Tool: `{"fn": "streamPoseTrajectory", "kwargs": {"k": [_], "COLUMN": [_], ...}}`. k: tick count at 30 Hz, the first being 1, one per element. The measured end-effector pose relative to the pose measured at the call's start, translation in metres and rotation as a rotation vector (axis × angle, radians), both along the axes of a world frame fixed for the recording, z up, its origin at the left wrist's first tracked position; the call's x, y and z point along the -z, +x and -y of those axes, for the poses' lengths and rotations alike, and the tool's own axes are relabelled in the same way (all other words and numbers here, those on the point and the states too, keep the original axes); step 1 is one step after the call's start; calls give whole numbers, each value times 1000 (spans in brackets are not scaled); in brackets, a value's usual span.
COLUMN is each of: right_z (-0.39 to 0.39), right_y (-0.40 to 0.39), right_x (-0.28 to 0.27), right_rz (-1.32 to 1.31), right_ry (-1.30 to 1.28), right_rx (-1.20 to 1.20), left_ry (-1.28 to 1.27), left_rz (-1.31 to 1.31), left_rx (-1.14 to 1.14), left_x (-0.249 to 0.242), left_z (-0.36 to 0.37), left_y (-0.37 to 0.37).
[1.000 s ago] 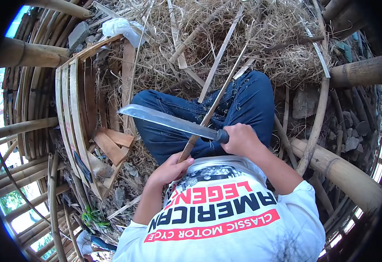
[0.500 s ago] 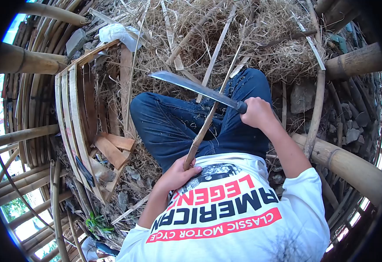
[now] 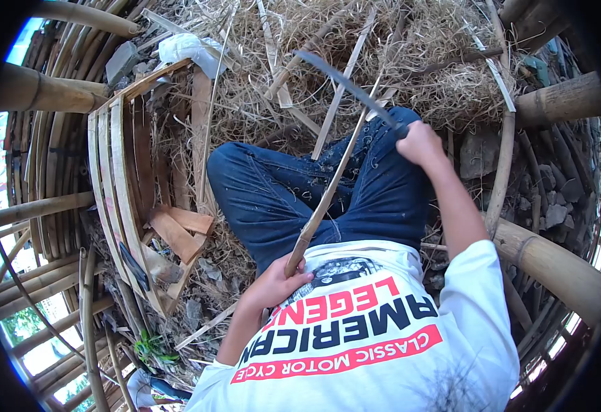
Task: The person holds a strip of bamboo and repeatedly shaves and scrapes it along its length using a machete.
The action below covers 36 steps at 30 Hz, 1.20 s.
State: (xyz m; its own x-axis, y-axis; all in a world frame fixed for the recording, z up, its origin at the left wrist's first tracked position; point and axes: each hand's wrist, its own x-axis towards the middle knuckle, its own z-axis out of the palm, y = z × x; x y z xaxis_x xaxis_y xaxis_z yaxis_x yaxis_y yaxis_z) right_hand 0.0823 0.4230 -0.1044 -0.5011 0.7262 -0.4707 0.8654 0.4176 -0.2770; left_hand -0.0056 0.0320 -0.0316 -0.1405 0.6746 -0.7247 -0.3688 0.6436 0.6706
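My left hand (image 3: pixel 281 280) is closed around the lower end of a long, thin bamboo strip (image 3: pixel 322 206), close to my shirt. The strip slants up and to the right over my crossed legs, its far end lying over the shavings. In my right hand (image 3: pixel 420 143), above my knee, is the dark handle of a long machete (image 3: pixel 348 85). Its blade points up and to the left and crosses the strip near the far end; whether they touch I cannot tell. Small curly shavings cling to my jeans (image 3: pixel 259 185).
Beyond my legs lies a heap of curly shavings (image 3: pixel 437 41) with loose strips on it. A wooden crate (image 3: pixel 118 178) stands at the left, with a white plastic bag (image 3: pixel 189 52) near its top. Thick bamboo poles (image 3: pixel 554 264) and rocks (image 3: pixel 480 152) are at the right.
My right hand has moved up and slightly right, carrying the machete away from my body toward the strip's far end. My left hand still holds the strip, almost unmoved.
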Motion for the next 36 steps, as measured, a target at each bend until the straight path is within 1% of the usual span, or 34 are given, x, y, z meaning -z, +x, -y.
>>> {"fn": "streamPoseTrajectory", "kwargs": {"k": [4, 7, 8, 11, 16, 18, 20, 21, 22, 25, 28, 29, 31, 34, 36], "right_z": [-37, -52, -64, -82, -62, -45, -9, 10, 28, 77, 113, 122, 122, 120, 112], "right_y": [-10, -24, -26, -35, -32, -16, -4, 3, 9, 23, 30, 31, 28, 27, 23], "right_x": [15, 15, 22, 39, 35, 34, 14, 5, -3, -26, -42, -40, -39, -34, -32], "right_rz": [70, 99, 99, 92, 33, -88, -70, -63, -55, -50, -63, -69, -60, -53, 4], "right_ry": [80, 70, 34, 77, 42, -57, -15, -14, -10, -143, -298, -268, -260, -180, -147], "right_rx": [-30, 114, 121, 199, 169, 123, 33, -25, -82, -247, -363, -388, -396, -426, -461], "left_ry": [-27, -32, -35, -57, -96, -91, -73, -35, -27, -17, -55, -50, -13, 11, 22], "left_rz": [-2, -9, -25, -51, -5, -8, 41, 103, 101, 258, 324, 321, 147, 152, 153], "left_rx": [14, 32, 47, 55, 52, 66, 58, 39, 44, -32, -63, -66, 10, 9, 6], "left_x": [-3, -5, -7, -10, -6, -3, 7, 20, 23, 28, 25, 26, 29, 29, 31], "left_z": [0, -1, -1, 1, -7, -10, -13, -10, -11, -15, -16, -16, -14, -11, -10], "left_y": [1, 1, 0, 0, -7, -7, -8, -8, -9, -11, -11, -10, -7, -6, -6]}}
